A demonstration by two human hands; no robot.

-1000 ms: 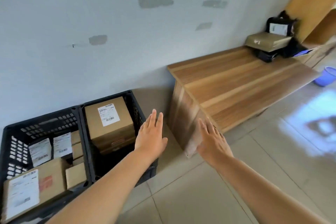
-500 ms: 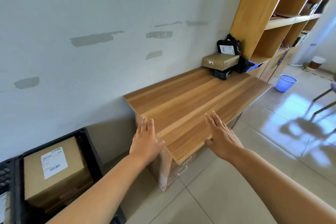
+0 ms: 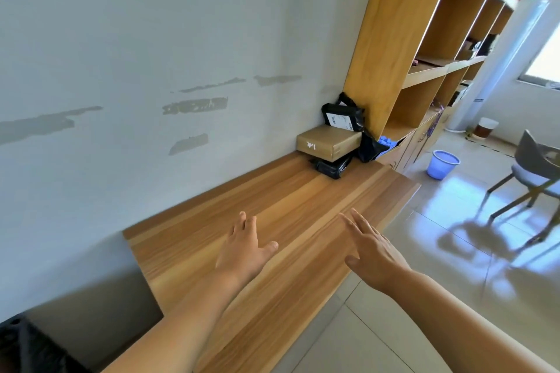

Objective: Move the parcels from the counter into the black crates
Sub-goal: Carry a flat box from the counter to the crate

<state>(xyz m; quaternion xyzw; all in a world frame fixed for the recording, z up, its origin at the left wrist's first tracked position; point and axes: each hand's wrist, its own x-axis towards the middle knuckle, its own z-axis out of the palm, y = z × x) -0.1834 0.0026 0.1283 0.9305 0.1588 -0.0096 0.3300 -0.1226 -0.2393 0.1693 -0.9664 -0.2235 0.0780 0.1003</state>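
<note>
- Here, the left hand (image 3: 242,251) is held flat over the wooden surface (image 3: 291,206), fingers straight, with nothing in it.
- The right hand (image 3: 372,254) is likewise spread and empty, over the front edge of the surface.
- The cardboard parcel (image 3: 328,141) is seen at the far end of the surface, well apart from both hands, beside the wall.
- It is stacked on a black bagged parcel (image 3: 331,167); another black bagged parcel (image 3: 344,115) with a white label is propped behind it, against the shelving unit (image 3: 394,39).
- The box is judged stiff and fairly light; it would best be taken by its two short sides, one hand on each.
- The bags are judged soft and slippery, so they may shift when the box is lifted.
- A dark crate corner (image 3: 18,345) is glimpsed below the near end of the surface.
</note>
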